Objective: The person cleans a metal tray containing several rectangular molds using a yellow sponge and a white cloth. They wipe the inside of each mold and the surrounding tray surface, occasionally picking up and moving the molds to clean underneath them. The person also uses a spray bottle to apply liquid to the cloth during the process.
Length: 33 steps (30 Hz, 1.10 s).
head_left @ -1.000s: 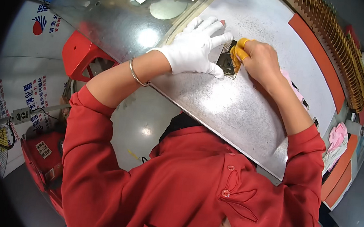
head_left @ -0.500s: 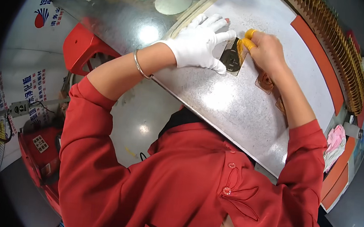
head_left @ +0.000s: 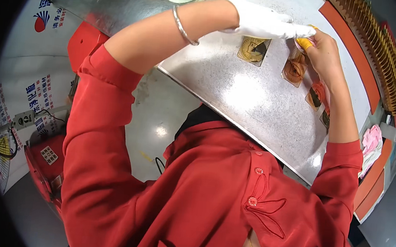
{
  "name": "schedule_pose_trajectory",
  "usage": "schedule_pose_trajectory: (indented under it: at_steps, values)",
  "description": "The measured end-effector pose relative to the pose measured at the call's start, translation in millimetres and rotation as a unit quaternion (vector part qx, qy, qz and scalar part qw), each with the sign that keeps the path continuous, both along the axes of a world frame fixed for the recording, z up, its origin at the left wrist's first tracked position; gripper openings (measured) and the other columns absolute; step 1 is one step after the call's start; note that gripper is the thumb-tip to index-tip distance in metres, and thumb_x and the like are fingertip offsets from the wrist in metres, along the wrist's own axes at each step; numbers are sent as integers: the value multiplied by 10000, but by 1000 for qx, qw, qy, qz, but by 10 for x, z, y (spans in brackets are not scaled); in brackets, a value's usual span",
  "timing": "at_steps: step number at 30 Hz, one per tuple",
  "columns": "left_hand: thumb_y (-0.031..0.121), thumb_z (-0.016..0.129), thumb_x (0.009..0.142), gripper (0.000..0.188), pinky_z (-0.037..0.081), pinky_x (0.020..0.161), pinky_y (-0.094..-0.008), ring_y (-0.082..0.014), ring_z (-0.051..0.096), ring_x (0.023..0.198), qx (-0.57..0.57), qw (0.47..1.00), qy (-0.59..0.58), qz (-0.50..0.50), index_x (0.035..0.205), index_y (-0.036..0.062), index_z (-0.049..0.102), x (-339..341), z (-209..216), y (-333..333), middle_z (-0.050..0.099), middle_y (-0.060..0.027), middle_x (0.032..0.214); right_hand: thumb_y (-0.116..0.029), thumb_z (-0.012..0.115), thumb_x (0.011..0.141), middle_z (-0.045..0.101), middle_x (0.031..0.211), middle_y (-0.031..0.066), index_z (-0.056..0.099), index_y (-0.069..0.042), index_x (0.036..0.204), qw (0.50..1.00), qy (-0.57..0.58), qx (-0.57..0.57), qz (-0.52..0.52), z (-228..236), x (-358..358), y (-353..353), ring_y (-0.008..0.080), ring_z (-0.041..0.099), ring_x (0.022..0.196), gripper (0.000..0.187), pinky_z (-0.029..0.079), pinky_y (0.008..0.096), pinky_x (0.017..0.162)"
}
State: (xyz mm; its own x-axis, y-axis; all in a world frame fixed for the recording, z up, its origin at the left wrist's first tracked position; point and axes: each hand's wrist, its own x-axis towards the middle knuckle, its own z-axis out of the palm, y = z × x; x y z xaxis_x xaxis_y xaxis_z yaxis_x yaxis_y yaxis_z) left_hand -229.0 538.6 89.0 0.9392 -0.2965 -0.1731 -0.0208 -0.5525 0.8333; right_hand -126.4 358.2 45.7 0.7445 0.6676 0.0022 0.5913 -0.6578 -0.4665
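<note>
Coil parts: flat square pieces with copper-coloured windings, lying in a row on the metal table (head_left: 256, 105).
Landmark: first coil square (head_left: 254, 49), the one lying just under the gloved hand.
First coil square: flat on the table, gold-brown, with a dark spot in its middle; fully in view.
Second coil square (head_left: 294, 71): just right of the landmark, directly below the bare hand, partly shaded by it.
Third coil square (head_left: 314, 97): further right of the landmark and lower, beside the right forearm, reddish.
Fourth coil square (head_left: 324, 119): last in the row, mostly hidden under the right forearm.
Left hand (head_left: 263, 22): in a white glove, above the landmark, fingers stretched toward the right hand; fingertips meet the yellow piece. Grip can't be made out, so can't tell if it's pinching.
Right hand (head_left: 324, 52): bare except a yellow finger cot (head_left: 305, 42), up and right of the landmark; fingers curled in toward the glove's fingertips. Something small and pale sits at the contact point, too small to identify.
Bracelet (head_left: 184, 26): silver, on the left wrist, left of the landmark.
Orange strip (head_left: 351, 45): runs along the table, far right of the landmark.
Rack of brown slats (head_left: 379, 40): beyond the orange strip.
Red stool (head_left: 82, 43): on the floor, well left of the landmark, beyond the table edge.
Pink cloth (head_left: 371, 143): far right and below the landmark, at the table's end.
</note>
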Motion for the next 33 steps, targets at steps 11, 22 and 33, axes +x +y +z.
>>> schedule_pose_trajectory:
  at_steps: [11, 22, 33]
  values:
    - [526, 382, 867, 609, 272, 1034, -327, -260, 363, 1242, 72, 997, -12, -13, 1326, 127, 387, 183, 47, -237, 386, -117, 1354, -149, 588, 793, 628, 752, 173, 629, -19, 904, 998, 39, -16, 44, 120, -468, -339, 307, 614, 693, 175, 469, 355, 655]
    - [616, 364, 834, 704, 241, 1045, -362, -308, 319, 1267, 75, 994, -78, 10, 1319, 107, 395, 75, 16, -341, 358, -149, 1366, -183, 602, 781, 598, 724, 160, 612, -37, 822, 991, 31, 3, 131, 36, -754, -509, 335, 588, 681, 152, 460, 406, 613]
    - [577, 350, 857, 700, 186, 1071, -351, -271, 239, 1311, 55, 994, 70, -69, 1358, 88, 317, 332, -68, -99, 267, -143, 1416, -186, 600, 779, 585, 687, 156, 620, -33, 810, 985, 27, 43, 163, -58, -918, -569, 327, 575, 632, 157, 449, 417, 563]
